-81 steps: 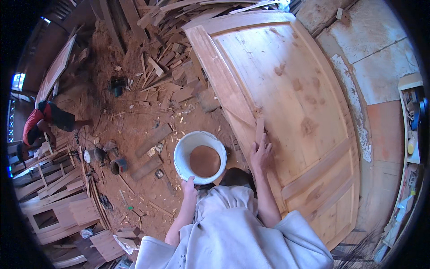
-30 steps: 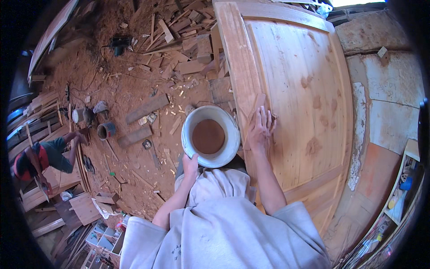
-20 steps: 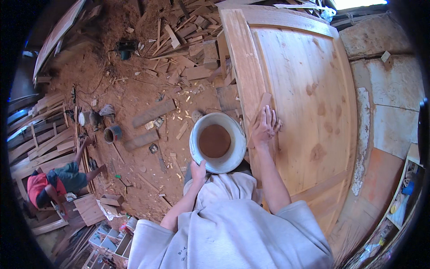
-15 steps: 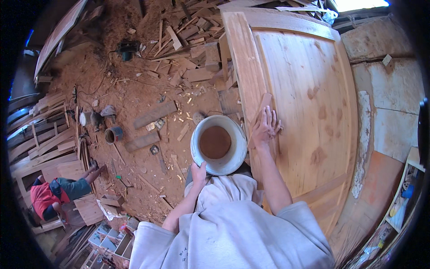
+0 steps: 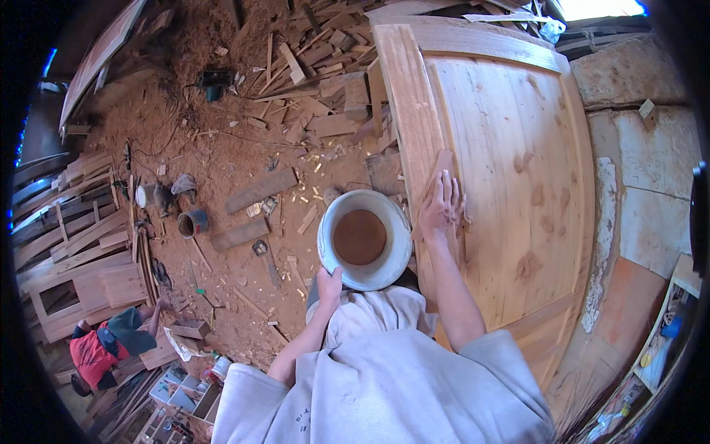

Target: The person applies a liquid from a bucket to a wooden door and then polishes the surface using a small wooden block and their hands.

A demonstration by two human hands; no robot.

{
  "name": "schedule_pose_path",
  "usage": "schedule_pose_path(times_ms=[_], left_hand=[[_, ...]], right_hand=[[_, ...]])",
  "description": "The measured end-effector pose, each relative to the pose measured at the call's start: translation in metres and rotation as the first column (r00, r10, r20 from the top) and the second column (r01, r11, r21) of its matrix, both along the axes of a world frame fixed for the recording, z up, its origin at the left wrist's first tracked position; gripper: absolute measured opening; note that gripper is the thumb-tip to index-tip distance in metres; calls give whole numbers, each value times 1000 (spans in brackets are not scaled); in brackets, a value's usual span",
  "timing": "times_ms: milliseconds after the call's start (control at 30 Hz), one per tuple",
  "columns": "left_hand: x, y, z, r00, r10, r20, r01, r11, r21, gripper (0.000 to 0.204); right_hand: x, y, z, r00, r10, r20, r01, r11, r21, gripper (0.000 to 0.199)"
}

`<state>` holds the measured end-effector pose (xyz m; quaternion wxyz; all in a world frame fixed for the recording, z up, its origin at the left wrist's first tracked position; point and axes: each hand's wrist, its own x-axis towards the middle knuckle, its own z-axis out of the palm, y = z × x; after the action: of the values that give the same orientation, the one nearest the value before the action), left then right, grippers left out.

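Observation:
My left hand (image 5: 328, 287) grips the near-left rim of a white bucket (image 5: 396, 260), its thumb over the edge. Inside the bucket lies a brown content (image 5: 359, 237); whether it is liquid or powder I cannot tell. My right hand (image 5: 441, 206) presses down on a flat reddish-brown strip (image 5: 444, 160) lying along the left stile of a panelled wooden door (image 5: 492, 244). The strip sticks out beyond the fingers; sandpaper or thin wood, I cannot tell which. Darker knots mark the pale panel to its right.
Scrap boards (image 5: 336, 122) are heaped at the far side. On the sawdust-covered ground lie loose planks (image 5: 260, 189), and a small bucket (image 5: 194, 222) stands at left. A person in red (image 5: 100, 357) bends at lower left near a compartmented box (image 5: 188, 396). A shelf (image 5: 669, 325) stands at right.
My right hand has shifted slightly on the door stile with the strip under it. The left hand keeps its grip on the bucket. At lower left the other person has bent and moved nearer.

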<state>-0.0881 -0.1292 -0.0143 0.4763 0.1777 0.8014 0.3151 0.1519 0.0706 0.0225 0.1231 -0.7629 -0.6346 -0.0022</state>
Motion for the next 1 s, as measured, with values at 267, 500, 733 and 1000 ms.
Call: schedule_pose_path(times_ms=[267,500,733,1000], left_hand=[[-5,5,-7,999,-42,-32,44,998,48,34],[-11,16,22,963,-221,-155,207,973,-101,35],[-41,55,66,983,175,51,-180,979,101,35],[-58,146,49,939,-52,-341,103,986,132,30]], right_hand=[[-9,22,0,1000,-1,-19,2,1000,26,48],[-12,29,-2,1000,-10,-5,10,1000,11,49],[-10,30,-2,1000,1,-16,-1,1000,6,50],[-23,51,3,999,-23,-41,22,1000,-18,52]])
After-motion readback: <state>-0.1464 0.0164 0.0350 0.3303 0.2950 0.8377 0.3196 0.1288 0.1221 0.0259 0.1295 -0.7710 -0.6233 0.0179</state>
